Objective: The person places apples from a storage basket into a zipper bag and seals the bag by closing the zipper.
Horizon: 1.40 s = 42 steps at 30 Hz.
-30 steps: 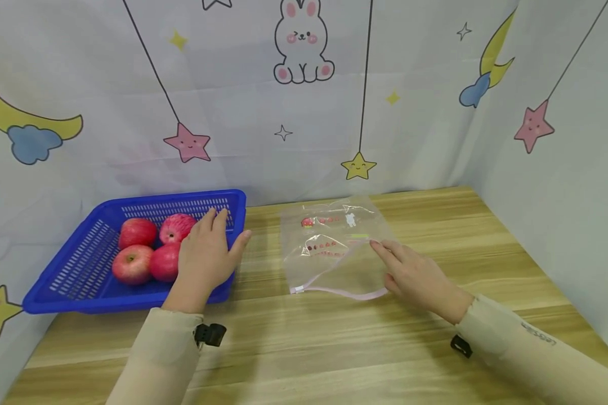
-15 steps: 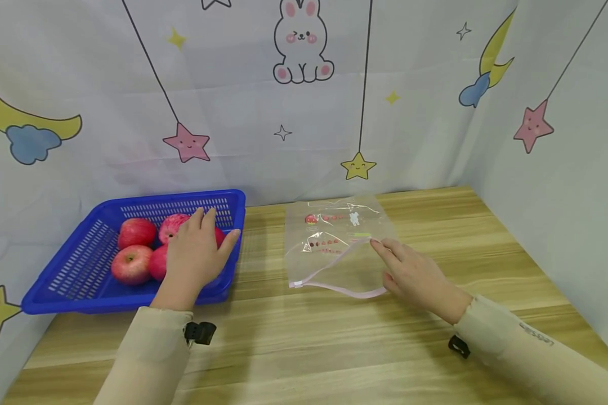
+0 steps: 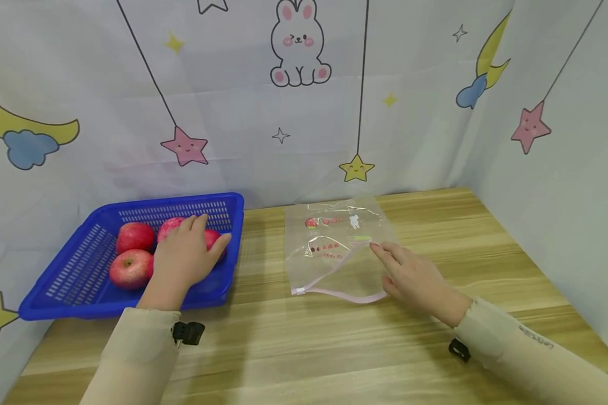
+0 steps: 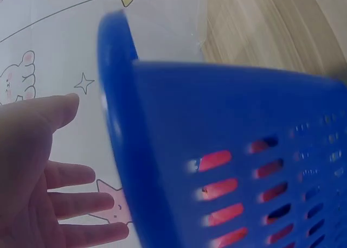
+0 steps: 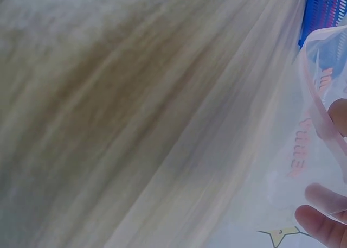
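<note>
My left hand [image 3: 182, 253] is over the right part of a blue plastic basket [image 3: 76, 281], its fingers stretched out above the red apples. One apple [image 3: 132, 269] lies at the front and another [image 3: 135, 237] behind it; the hand partly covers others. In the left wrist view the hand [image 4: 49, 172] shows relaxed fingers beside the basket's rim [image 4: 116, 96], holding nothing. My right hand [image 3: 415, 275] holds the mouth of a clear zip bag [image 3: 329, 242] at its right side. The pink zip edge [image 5: 320, 107] runs past the thumb in the right wrist view, and the mouth gapes.
The wooden table [image 3: 294, 349] carries basket and bag side by side, with a strip of bare wood between them. A white cartoon-printed cloth [image 3: 233, 101] hangs right behind the table and along its right side.
My left hand has moved left, farther over the apples, uncovering an apple at the basket's right. The right hand keeps its place at the bag, whose mouth has shifted slightly.
</note>
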Each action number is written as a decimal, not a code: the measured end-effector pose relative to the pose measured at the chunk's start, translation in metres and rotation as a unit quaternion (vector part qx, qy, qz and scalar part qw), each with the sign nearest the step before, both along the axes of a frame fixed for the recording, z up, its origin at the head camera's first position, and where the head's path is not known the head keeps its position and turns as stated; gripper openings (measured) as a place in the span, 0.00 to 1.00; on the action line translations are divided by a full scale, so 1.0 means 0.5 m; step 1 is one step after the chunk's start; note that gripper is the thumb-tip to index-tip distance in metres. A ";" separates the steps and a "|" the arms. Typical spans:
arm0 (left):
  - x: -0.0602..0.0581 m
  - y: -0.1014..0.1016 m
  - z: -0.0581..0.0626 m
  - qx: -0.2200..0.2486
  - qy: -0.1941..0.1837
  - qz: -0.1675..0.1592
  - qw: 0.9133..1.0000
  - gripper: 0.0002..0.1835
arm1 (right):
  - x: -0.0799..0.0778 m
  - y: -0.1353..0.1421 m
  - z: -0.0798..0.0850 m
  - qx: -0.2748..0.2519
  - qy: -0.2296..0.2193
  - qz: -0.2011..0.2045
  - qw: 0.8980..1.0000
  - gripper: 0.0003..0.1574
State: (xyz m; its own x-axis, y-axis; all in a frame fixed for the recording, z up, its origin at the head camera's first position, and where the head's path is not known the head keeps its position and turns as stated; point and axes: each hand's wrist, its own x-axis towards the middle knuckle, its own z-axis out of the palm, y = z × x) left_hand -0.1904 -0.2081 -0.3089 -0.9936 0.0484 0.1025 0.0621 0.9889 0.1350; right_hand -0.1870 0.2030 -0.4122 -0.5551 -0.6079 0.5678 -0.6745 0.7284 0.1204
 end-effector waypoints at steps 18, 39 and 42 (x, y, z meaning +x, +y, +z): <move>-0.005 -0.018 0.008 0.007 -0.044 0.020 0.999 0.44 | 0.015 0.007 -0.009 0.009 -0.026 -0.003 1.000 0.43; -0.028 -0.046 0.026 0.005 -0.058 0.028 0.998 0.44 | 0.008 -0.004 -0.003 0.012 -0.049 -0.007 0.999 0.45; -0.036 -0.050 0.029 0.007 -0.063 0.028 0.998 0.42 | 0.005 -0.004 -0.003 0.010 -0.045 -0.006 0.999 0.45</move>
State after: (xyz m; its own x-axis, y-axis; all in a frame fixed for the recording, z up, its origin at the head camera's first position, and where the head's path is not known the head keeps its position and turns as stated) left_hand -0.2082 -0.2330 -0.2942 -0.9997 -0.0090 -0.0225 -0.0123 0.9883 0.1519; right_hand -0.1843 0.2009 -0.4137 -0.6099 -0.6119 0.5035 -0.6750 0.7341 0.0745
